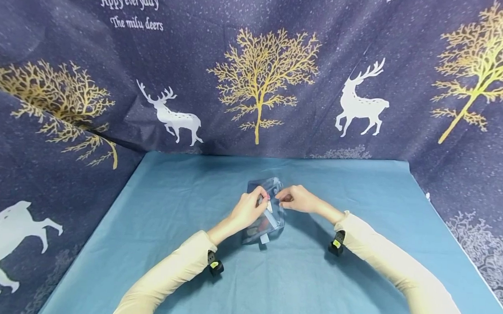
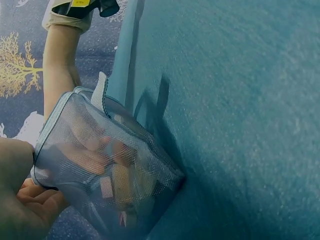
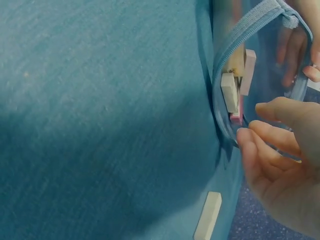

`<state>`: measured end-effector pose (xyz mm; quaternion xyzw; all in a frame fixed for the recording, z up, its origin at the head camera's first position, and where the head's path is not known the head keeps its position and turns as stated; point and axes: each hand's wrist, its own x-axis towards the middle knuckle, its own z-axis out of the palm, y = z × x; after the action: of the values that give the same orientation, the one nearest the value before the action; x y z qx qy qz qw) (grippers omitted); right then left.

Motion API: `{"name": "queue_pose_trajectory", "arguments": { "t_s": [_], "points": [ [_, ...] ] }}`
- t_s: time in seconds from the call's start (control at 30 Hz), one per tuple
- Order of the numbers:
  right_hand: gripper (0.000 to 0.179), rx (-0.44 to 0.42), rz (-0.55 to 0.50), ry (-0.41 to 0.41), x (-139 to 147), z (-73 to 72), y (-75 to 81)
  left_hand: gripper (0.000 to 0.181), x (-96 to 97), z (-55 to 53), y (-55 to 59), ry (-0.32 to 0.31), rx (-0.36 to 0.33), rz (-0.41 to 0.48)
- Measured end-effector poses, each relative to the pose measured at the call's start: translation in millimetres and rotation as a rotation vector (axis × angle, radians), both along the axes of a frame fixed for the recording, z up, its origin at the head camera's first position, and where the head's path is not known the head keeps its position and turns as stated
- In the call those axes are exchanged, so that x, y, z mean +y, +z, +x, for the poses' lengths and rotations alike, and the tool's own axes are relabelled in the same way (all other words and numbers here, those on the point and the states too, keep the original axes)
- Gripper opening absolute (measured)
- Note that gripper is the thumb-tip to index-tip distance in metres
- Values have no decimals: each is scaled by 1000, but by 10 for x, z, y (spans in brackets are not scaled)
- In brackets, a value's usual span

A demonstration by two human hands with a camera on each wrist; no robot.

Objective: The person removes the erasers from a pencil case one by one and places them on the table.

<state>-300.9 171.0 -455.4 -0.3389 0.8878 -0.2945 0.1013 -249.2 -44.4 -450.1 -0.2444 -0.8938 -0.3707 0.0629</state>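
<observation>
A blue see-through mesh pouch (image 1: 252, 235) with a zipped rim stands on the blue cloth, its mouth gaping in the right wrist view. My left hand (image 1: 248, 208) grips the pouch's rim; in the left wrist view its curled fingers (image 2: 42, 202) are at the edge. My right hand (image 1: 298, 199) is at the mouth, thumb and fingertips apart with nothing between them. Within the pouch sit a cream block (image 3: 229, 92), a pale pink block (image 3: 248, 72), a small bright pink piece (image 3: 236, 116) and a yellowish item (image 3: 235, 62). Mesh blurs the other contents.
One cream block (image 3: 207, 216) lies loose on the cloth beyond the pouch, in the right wrist view. A small white tag (image 1: 264, 239) sticks out at the pouch's near end. Behind the blue tablecloth (image 1: 184, 187) hangs a dark curtain (image 1: 285, 149) with deer and trees.
</observation>
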Motion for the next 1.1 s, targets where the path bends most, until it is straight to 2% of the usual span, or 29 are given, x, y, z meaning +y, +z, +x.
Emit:
{"name": "queue_pose_trajectory", "arguments": {
  "t_s": [0.3, 0.53, 0.7, 0.93, 1.1],
  "points": [
    [38, 22, 45, 75, -116, 38, -43, 16, -2, 4, -15, -41, -44, -5],
    [39, 50, 67, 89, -160, 27, -73, 14, -7, 6, -12, -57, -33, 4],
    [42, 16, 54, 108, -185, 11, -97, 13, -1, 18, 4, -49, -24, -9],
    [48, 14, 26, 201, -223, 16, -113, 12, 12, 35, -1, -52, -42, -9],
    [43, 25, 68, 165, -272, 1, -145, 11, 20, 29, -11, -55, -32, -2]
  ]
}}
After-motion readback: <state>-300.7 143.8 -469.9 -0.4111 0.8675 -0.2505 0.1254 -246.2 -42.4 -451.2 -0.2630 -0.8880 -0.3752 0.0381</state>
